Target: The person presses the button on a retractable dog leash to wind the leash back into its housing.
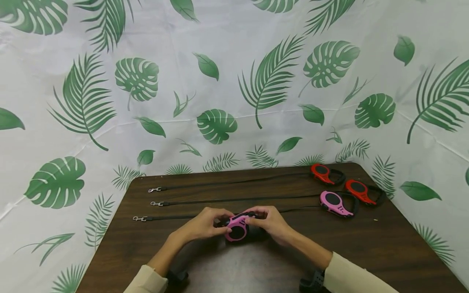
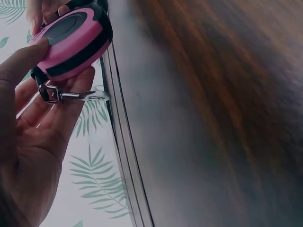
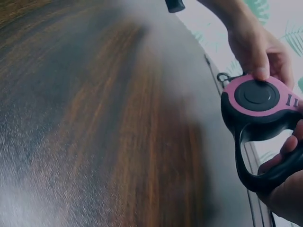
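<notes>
A pink and black retractable dog leash point(image 1: 237, 232) is held between both hands above the table's near middle. My left hand point(image 1: 205, 223) pinches its round casing, thumb on the face, as the left wrist view shows. A silver metal clip point(image 2: 75, 96) sticks out of the casing beside those fingers. On the other side, my right hand point(image 1: 274, 224) grips the black loop handle point(image 3: 248, 177), with fingers passing through the loop. Another pink leash point(image 1: 336, 203) and two red leashes, one at the back point(image 1: 322, 174) and one further right point(image 1: 360, 191), lie on the table.
Three black leash cords stretch leftward across the brown wooden table point(image 1: 121, 260), ending in metal clips, at the back point(image 1: 154, 190), middle point(image 1: 157, 203) and front point(image 1: 140, 218). A white leaf-print cloth point(image 1: 176, 81) hangs behind the table.
</notes>
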A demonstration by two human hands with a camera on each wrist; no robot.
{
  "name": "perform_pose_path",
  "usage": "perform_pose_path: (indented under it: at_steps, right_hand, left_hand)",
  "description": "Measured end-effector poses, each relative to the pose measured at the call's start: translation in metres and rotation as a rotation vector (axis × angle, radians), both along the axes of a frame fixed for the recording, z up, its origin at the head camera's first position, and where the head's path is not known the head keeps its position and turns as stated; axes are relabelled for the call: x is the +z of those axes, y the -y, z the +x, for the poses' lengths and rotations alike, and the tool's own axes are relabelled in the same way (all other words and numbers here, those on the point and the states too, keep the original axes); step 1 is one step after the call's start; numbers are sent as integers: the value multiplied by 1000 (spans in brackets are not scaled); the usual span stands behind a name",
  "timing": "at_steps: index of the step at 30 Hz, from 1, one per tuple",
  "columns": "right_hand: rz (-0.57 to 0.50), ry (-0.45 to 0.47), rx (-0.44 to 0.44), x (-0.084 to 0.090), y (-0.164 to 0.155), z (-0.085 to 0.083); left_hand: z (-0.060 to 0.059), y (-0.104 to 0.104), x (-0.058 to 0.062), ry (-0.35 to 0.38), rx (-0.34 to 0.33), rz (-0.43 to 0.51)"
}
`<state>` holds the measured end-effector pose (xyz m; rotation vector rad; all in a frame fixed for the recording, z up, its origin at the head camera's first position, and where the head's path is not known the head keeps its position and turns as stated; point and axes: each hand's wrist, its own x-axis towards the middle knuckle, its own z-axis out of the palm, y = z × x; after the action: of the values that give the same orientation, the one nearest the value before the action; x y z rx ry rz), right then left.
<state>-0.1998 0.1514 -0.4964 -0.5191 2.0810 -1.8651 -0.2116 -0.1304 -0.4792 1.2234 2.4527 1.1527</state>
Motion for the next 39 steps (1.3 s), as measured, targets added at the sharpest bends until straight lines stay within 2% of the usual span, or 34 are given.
perform_pose_path:
  at_steps: [7, 15, 19, 27, 32, 39]
  right_hand:
    - [75, -34, 13, -3, 8, 2]
    - [215, -197, 35, -9, 19, 3]
    - [255, -223, 19, -12, 25, 4]
    - [293, -232, -11, -12, 35, 7]
    - [319, -229, -17, -15, 39, 9]
    - [355, -248, -17, -20, 40, 11]
  left_hand:
    - [3, 10, -4, 103, 3, -4]
    - [8, 25, -9, 216, -11, -9]
    - [11, 31, -10, 260, -24, -3]
    - [15, 39, -10, 299, -1, -13]
    - [17, 45, -14, 327, 2, -8]
    - [15, 48, -17, 326, -10, -18]
